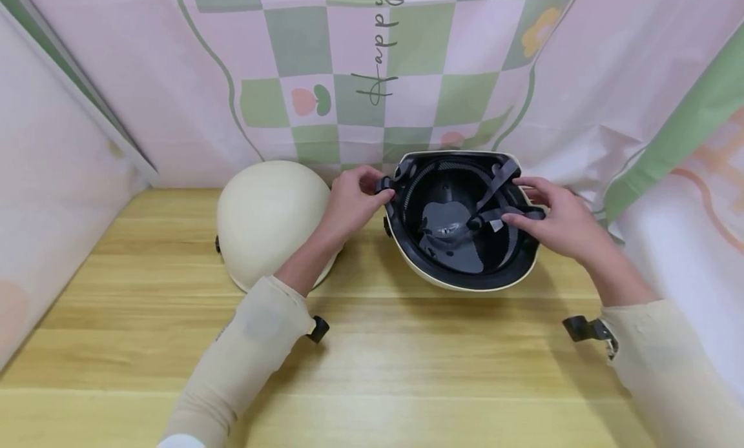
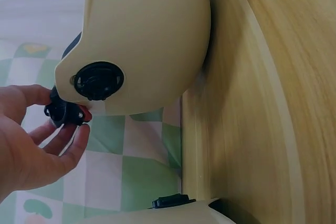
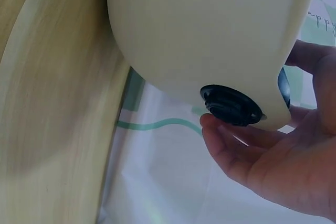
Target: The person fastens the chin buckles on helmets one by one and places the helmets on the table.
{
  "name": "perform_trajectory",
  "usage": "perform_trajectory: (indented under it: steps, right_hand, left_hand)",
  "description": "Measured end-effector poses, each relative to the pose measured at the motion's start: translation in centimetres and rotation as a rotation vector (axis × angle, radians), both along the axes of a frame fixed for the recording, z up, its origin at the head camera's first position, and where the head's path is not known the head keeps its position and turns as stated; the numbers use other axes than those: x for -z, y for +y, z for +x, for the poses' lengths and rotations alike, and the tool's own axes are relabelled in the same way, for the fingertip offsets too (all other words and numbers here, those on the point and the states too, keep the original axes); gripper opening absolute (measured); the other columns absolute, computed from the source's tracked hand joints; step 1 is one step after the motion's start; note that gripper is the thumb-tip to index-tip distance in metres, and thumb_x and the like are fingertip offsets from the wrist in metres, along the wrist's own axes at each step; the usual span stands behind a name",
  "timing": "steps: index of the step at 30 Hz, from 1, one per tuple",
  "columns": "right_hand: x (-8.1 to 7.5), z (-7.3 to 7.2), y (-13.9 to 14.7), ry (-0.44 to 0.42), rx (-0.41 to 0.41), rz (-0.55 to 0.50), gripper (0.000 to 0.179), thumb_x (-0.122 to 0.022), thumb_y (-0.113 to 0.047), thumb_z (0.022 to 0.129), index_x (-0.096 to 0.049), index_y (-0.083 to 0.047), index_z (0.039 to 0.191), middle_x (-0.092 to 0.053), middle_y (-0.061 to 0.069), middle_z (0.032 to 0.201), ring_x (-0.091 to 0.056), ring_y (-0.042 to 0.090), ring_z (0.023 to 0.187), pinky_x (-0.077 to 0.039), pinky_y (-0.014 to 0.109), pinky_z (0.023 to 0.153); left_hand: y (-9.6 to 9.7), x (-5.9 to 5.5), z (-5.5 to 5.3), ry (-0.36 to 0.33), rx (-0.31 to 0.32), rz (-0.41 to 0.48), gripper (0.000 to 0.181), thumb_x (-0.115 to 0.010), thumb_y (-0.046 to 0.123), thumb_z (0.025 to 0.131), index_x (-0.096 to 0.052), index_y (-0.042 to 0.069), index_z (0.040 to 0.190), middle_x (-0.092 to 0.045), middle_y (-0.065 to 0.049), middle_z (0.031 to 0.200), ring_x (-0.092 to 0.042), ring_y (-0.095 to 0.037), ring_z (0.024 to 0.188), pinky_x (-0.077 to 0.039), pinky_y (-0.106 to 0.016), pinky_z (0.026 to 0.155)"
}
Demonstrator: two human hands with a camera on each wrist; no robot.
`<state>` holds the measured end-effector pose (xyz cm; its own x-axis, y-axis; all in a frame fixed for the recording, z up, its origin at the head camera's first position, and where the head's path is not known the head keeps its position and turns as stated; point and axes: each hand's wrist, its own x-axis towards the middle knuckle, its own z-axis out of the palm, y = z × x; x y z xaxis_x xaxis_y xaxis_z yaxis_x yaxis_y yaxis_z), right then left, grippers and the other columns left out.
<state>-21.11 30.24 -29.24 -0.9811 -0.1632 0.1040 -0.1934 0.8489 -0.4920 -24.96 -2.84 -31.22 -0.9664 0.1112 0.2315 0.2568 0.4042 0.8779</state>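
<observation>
An upturned cream helmet point(image 1: 465, 283) shows its black lining, with grey chin straps point(image 1: 495, 184) lying across the right part of the opening. At the left rim my left hand point(image 1: 351, 203) pinches a black buckle point(image 2: 65, 113) with a red part, between thumb and fingers. My right hand point(image 1: 564, 222) grips the opposite rim, thumb on the inside edge and fingers along the outer shell. Round black side knobs show on the shell in both wrist views, the left knob point(image 2: 98, 80) and the right knob point(image 3: 231, 104). The right fingertips are right at that knob.
A second cream helmet point(image 1: 270, 219) sits dome up on the wooden table point(image 1: 395, 370), left of the first and beside my left forearm. A checked curtain point(image 1: 360, 61) hangs behind the table. Black clips point(image 1: 584, 329) stick out at the sleeve cuffs.
</observation>
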Motion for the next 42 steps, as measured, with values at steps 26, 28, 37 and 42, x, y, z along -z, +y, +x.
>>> perform_trajectory:
  steps: [26,28,37,42]
  right_hand:
    - [0.6,-0.9,-5.3,0.235,-0.375,0.186,0.04,-0.079,-0.005,0.088,-0.069,0.003,0.126,-0.07,0.023,0.123,-0.065,0.043,0.116,-0.049,0.059,0.1]
    - [0.8,-1.5,-5.6,0.149,-0.391,0.231,0.042,-0.078,-0.006,0.09,-0.067,0.003,0.13,-0.069,0.023,0.127,-0.063,0.043,0.12,-0.048,0.059,0.103]
    - [1.8,-2.8,-6.8,-0.037,-0.373,0.351,0.04,-0.076,-0.004,0.091,-0.07,0.0,0.13,-0.072,0.022,0.118,-0.069,0.032,0.104,-0.054,0.056,0.092]
    - [2.1,-2.8,-7.0,-0.066,-0.375,0.373,0.032,-0.075,-0.003,0.091,-0.074,-0.004,0.123,-0.075,0.017,0.109,-0.07,0.029,0.098,-0.055,0.055,0.089]
  left_hand:
    - [0.6,-0.1,-0.4,-0.266,0.269,0.839,0.041,-0.044,-0.017,0.1,-0.056,-0.01,0.139,-0.064,-0.015,0.109,-0.069,-0.019,0.082,-0.057,-0.025,0.073]
    - [0.6,-0.2,-0.4,-0.275,0.269,0.835,0.041,-0.044,-0.019,0.098,-0.057,-0.012,0.136,-0.063,-0.016,0.116,-0.069,-0.019,0.085,-0.057,-0.024,0.076]
    - [0.3,0.0,-0.2,-0.242,0.252,0.774,0.035,-0.064,-0.02,0.091,-0.061,-0.017,0.126,-0.064,-0.017,0.117,-0.072,-0.019,0.083,-0.06,-0.027,0.084]
    - [0.3,0.2,0.0,-0.144,0.228,0.588,0.03,-0.073,-0.01,0.091,-0.068,-0.013,0.12,-0.069,-0.018,0.117,-0.068,-0.012,0.079,-0.058,-0.023,0.078]
